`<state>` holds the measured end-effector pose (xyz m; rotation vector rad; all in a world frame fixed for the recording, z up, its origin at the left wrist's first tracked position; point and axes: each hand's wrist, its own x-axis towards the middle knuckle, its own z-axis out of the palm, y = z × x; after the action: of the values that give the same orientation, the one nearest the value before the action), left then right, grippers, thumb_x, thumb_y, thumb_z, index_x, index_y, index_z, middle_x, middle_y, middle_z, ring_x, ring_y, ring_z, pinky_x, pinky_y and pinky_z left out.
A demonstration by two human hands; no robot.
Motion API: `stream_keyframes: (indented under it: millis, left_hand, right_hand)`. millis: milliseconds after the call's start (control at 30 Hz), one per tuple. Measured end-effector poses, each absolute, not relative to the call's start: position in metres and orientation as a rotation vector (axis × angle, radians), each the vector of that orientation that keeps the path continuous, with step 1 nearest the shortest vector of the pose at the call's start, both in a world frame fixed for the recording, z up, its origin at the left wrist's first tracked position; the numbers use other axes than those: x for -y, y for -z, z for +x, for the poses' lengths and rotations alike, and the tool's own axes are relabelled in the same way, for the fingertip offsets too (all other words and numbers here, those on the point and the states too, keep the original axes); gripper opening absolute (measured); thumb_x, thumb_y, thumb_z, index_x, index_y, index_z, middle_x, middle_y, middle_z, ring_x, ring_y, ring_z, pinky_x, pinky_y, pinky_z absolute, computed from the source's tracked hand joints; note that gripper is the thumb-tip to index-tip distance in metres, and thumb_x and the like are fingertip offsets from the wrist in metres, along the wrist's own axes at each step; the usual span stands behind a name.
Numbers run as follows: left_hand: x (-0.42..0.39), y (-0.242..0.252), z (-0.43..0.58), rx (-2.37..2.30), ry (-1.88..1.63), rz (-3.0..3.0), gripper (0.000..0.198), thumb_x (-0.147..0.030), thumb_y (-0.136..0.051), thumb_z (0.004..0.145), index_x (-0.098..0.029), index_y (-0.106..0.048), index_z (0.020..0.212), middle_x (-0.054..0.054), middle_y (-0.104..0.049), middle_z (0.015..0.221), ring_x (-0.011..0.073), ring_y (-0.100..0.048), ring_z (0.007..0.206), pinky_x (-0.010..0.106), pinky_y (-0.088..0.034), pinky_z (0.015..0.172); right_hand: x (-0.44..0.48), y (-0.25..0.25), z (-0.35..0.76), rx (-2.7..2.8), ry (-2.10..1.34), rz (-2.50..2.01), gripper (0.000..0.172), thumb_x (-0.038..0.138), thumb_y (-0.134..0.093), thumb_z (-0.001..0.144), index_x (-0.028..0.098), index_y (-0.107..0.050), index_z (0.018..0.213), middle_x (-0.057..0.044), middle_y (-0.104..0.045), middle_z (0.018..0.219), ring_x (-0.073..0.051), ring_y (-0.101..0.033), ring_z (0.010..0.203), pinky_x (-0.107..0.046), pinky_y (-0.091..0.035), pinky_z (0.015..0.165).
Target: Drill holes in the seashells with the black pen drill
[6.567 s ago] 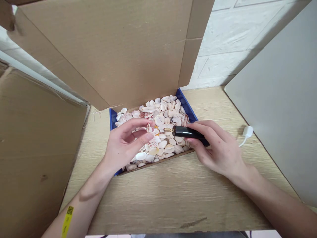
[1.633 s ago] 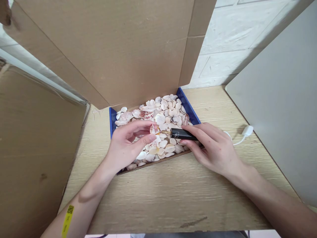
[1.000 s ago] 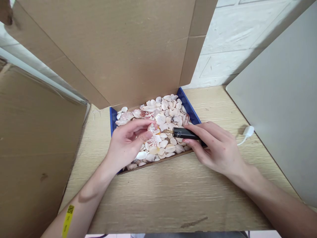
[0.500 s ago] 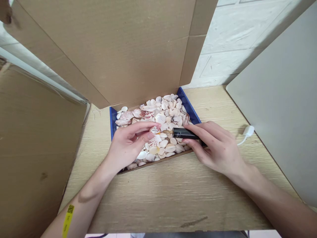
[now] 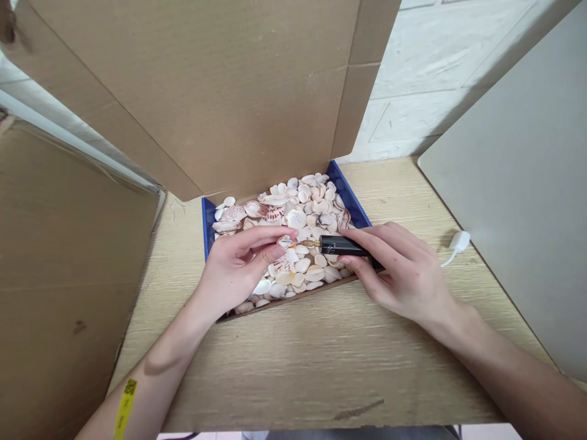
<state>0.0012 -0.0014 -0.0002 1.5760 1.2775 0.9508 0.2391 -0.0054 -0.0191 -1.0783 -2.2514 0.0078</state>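
Observation:
Between thumb and fingers, my left hand [image 5: 245, 263] pinches a small seashell [image 5: 286, 242] above the box. My right hand [image 5: 398, 269] is closed around a black mini drill [image 5: 343, 245] with a brass-coloured chuck, held roughly level and pointing left. The drill's tip meets or nearly meets the shell's right side; whether it touches I cannot tell. Below both hands lies a shallow box [image 5: 349, 194] with blue inner side walls. Many loose seashells [image 5: 316, 272] fill it, mostly white, some ribbed with reddish stripes. My fingers hide part of the held shell.
A tall cardboard panel [image 5: 220, 91] rises behind the box. More cardboard [image 5: 68, 263] stands at the left, and a grey-white panel [image 5: 518, 183] leans at the right. A white plug with a cable [image 5: 460, 242] lies right of my right hand on the wooden table [image 5: 293, 366].
Both hands stay almost where they were, with the shell and the drill tip still together. The held shell looks very slightly turned; the view has shifted a little.

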Motion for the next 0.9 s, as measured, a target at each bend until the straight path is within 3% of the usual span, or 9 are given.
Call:
stream_keyframes:
  millis: [367,533,700,900]
  left_hand:
    - [0.002,-0.0043,0.0018,-1.355,-0.802,1.64,0.02,-0.022,-0.067,0.077,-0.024,-0.073,0.097,0.001,-0.073,0.102,0.0163,-0.069,0.091,0.025,-0.055,0.081]
    - [0.0019,-0.0046,0.0008,-1.279,-0.64,1.647,0.024,-0.023,-0.07,0.074,-0.021,-0.073,0.098,0.002,-0.075,0.085,0.015,-0.068,0.073,0.023,-0.054,0.067]
    - [0.0016,-0.0043,-0.0003,-1.266,-0.638,1.688,0.023,-0.025,-0.074,0.071,-0.021,-0.075,0.094,0.001,-0.074,0.074,0.0126,-0.064,0.063,0.02,-0.051,0.058]
    - [0.0024,-0.005,0.0007,-1.286,-0.701,1.654,0.021,-0.019,-0.07,0.074,-0.023,-0.073,0.094,0.0,-0.075,0.091,0.0135,-0.069,0.074,0.021,-0.055,0.069]
  right_hand:
    - [0.0042,0.015,0.2411,2.236,0.155,-1.051,0.036,0.02,-0.063,0.079,0.02,-0.055,0.114,-0.007,-0.068,0.095,-0.019,-0.06,0.08,-0.033,-0.048,0.068]
    - [0.0027,0.0109,0.2434,2.193,0.337,-0.913,0.039,0.011,-0.064,0.074,0.018,-0.056,0.112,-0.009,-0.067,0.095,-0.022,-0.06,0.084,-0.036,-0.046,0.069]
    - [0.0013,0.0144,0.2445,2.267,0.153,-1.022,0.035,0.022,-0.06,0.081,0.016,-0.055,0.115,-0.009,-0.066,0.092,-0.021,-0.057,0.08,-0.036,-0.046,0.069]
    - [0.0018,0.0179,0.2458,2.358,-0.046,-1.078,0.035,0.03,-0.054,0.086,0.011,-0.056,0.116,-0.008,-0.064,0.084,-0.018,-0.056,0.071,-0.031,-0.046,0.062]
